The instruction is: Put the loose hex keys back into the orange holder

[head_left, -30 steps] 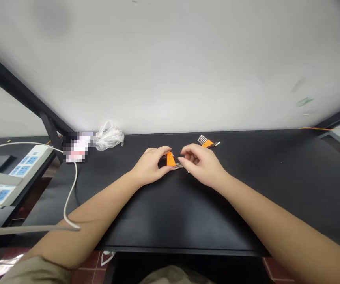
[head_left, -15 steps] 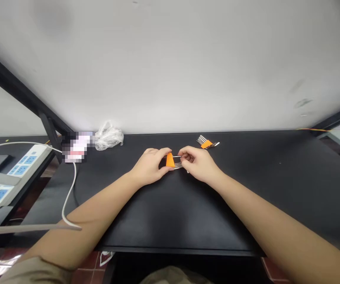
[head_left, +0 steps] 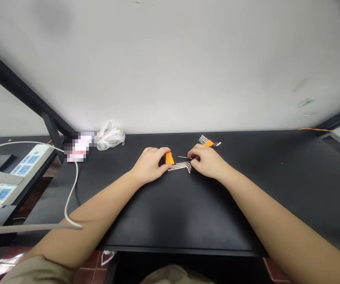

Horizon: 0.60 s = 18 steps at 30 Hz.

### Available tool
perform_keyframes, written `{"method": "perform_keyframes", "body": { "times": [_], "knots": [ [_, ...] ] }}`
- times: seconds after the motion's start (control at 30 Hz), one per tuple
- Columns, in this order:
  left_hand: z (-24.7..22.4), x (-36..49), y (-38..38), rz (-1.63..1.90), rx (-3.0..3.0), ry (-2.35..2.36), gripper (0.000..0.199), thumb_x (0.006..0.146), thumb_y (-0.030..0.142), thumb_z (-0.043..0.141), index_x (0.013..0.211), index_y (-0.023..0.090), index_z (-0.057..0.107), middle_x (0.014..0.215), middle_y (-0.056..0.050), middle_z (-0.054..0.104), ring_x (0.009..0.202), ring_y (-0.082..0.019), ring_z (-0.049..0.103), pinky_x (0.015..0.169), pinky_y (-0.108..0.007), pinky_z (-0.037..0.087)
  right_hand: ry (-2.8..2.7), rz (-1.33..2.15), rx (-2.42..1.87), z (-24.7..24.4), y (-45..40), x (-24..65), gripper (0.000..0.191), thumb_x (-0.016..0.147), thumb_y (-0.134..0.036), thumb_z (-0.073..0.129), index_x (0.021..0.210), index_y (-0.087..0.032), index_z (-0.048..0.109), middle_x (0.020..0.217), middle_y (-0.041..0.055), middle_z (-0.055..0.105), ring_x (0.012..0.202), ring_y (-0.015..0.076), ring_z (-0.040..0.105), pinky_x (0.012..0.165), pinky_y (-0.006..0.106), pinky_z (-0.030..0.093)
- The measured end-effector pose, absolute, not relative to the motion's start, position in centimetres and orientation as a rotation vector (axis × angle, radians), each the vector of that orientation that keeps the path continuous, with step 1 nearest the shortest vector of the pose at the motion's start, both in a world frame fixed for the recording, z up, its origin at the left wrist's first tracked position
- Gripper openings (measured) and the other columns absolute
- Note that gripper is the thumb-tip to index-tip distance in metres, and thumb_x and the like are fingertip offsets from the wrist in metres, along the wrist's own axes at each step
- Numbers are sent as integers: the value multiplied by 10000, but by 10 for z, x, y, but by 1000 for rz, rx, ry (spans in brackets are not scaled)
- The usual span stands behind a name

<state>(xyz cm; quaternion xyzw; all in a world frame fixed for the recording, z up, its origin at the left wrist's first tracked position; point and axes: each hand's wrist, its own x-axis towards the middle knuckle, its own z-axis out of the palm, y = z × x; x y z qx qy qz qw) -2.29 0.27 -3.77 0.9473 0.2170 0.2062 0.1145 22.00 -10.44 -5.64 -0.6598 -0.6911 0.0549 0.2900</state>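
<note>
Between thumb and fingers, my left hand (head_left: 149, 165) grips an orange hex key holder (head_left: 169, 158) just above the black tabletop. Several bent silver hex keys (head_left: 182, 166) stick out of its right side. My right hand (head_left: 204, 159) is closed in a pinch on a thin hex key (head_left: 183, 157), whose straight end points left toward the holder with a gap between them. Behind my right hand lies a second orange holder (head_left: 208, 143) with several hex keys in it, partly hidden by the fingers.
A crumpled clear plastic bag (head_left: 110, 136) lies near the wall at the back left. Beside it is a blurred-out object (head_left: 79, 147). Further left are a white power strip (head_left: 25, 169) and a white cable (head_left: 73, 185) that loops over my left forearm.
My right hand has moved right, away from the orange holder, with the hex key in its fingers; that key is now apart from the holder. My left hand has stayed nearly still.
</note>
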Motion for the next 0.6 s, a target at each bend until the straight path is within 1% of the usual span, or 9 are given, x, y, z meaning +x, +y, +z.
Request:
{"method": "perform_keyframes", "body": {
  "times": [0.13,0.23,0.3,0.4,0.47,0.6],
  "knots": [
    [-38,-22,2,608,2774,636,477,883,430,703,1304,257,559,1145,-50,712,1083,-265,668,1081,-474,414,-1911,203,-1691,-53,-112,209,186,777,-131,584,902,-203,701,989,62,631,855,193,608,782,322,498],
    [-39,-22,3,603,2770,624,478,885,426,698,1310,258,558,1160,-51,711,1089,-267,667,1083,-479,416,-1951,223,-1670,-52,-116,205,180,789,-148,590,920,-211,695,1000,61,634,876,203,605,749,322,492],
    [-39,-22,3,595,2768,590,489,884,443,700,1314,260,557,1186,-53,708,1097,-270,665,1085,-483,417,-1952,196,-1656,-51,-116,204,184,784,-141,594,924,-213,690,981,61,642,885,212,604,756,330,490],
    [-40,-22,0,594,2761,524,546,875,481,710,1343,260,537,1244,-62,694,1139,-278,651,1097,-482,412,-1871,139,-1599,-50,-115,202,158,812,-150,591,932,-213,673,937,57,656,875,217,611,791,348,494],
    [-40,-21,-3,596,2763,488,577,876,488,711,1367,254,517,1273,-71,682,1174,-285,636,1104,-479,407,-1795,168,-1519,-50,-114,198,127,853,-180,583,947,-215,662,928,49,667,847,205,624,786,343,501],
    [-37,-20,-8,587,2758,440,517,896,476,686,1336,253,530,1233,-72,691,1146,-277,647,1091,-467,419,-1722,283,-1390,-50,-114,186,87,891,-222,580,941,-226,651,919,28,687,823,183,640,763,320,506]
  ]
}}
